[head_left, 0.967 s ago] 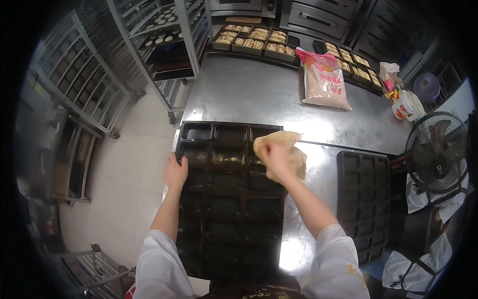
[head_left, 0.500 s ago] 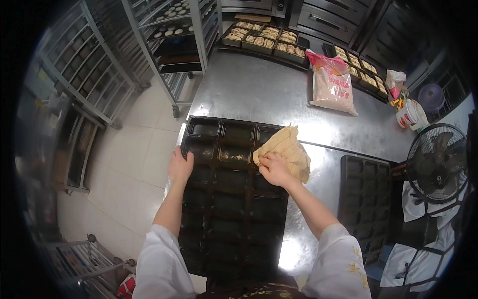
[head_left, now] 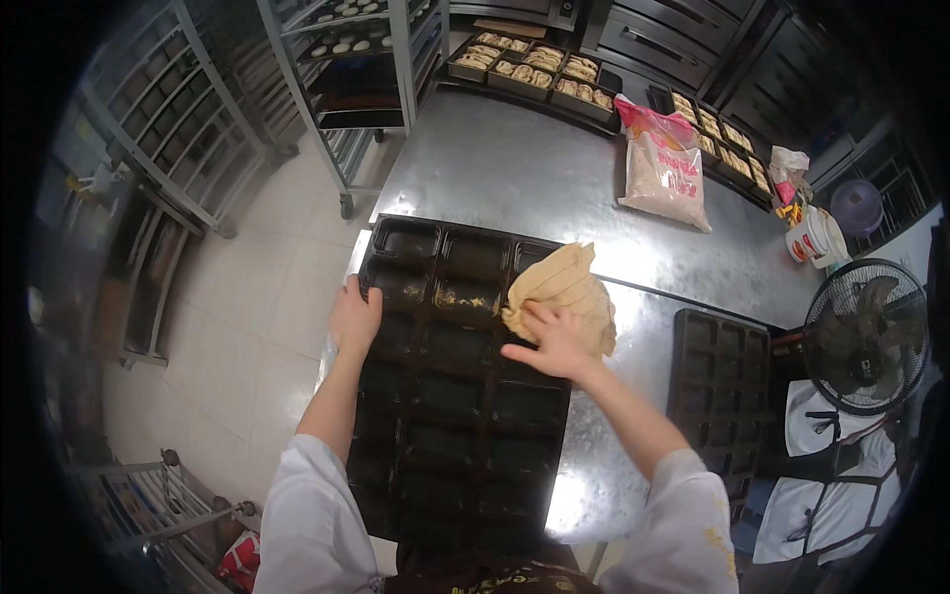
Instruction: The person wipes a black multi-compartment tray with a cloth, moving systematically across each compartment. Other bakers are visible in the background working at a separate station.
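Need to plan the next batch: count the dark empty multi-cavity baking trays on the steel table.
2: one tray under both hands, a second tray to its right near the fan. More may be hidden outside the view.

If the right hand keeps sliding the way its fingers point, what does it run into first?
The right hand points up-left, already pressing the tan cloth. Straight on, it likely crosses the dark baking tray's upper cavities; depth is unclear.

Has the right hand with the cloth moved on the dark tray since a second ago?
Yes. The right hand and tan cloth have slid toward the person, from the dark tray's far right cups to about its third row on the right edge.
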`<state>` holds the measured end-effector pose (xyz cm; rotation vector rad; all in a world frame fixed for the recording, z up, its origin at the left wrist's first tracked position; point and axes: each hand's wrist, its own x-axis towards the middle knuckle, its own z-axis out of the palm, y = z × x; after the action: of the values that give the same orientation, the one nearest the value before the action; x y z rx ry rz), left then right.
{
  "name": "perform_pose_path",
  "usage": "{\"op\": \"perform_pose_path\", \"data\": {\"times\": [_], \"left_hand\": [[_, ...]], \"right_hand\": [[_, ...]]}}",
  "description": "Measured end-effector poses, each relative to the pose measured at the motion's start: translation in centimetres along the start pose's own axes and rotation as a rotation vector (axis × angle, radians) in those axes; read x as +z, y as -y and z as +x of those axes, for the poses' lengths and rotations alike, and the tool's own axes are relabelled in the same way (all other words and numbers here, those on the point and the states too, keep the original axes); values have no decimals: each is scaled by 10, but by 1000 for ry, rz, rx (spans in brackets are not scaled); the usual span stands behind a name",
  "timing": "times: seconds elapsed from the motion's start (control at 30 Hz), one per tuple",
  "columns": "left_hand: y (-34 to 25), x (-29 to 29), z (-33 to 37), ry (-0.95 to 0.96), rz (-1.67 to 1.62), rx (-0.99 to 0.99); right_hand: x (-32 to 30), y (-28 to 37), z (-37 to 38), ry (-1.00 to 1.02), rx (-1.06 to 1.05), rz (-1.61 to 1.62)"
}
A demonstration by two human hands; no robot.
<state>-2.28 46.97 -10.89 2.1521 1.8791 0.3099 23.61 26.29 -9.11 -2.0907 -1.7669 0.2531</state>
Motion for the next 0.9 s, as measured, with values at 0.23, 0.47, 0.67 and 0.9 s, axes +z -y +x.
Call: {"op": "perform_pose_path", "data": {"times": [0.23, 0.47, 0.67, 0.9], "left_hand": [[18, 7, 7, -25, -105, 38], [11, 9, 2, -53, -58, 17], [16, 1, 7, -25, -52, 21], [6, 1, 1, -17, -20, -6]], "right_hand": [[-44, -26, 9, 215, -59, -240], [-31, 5, 15, 260, 26, -155], [-44, -25, 13, 436, 10, -342], [5, 13, 22, 34, 66, -134]]}}
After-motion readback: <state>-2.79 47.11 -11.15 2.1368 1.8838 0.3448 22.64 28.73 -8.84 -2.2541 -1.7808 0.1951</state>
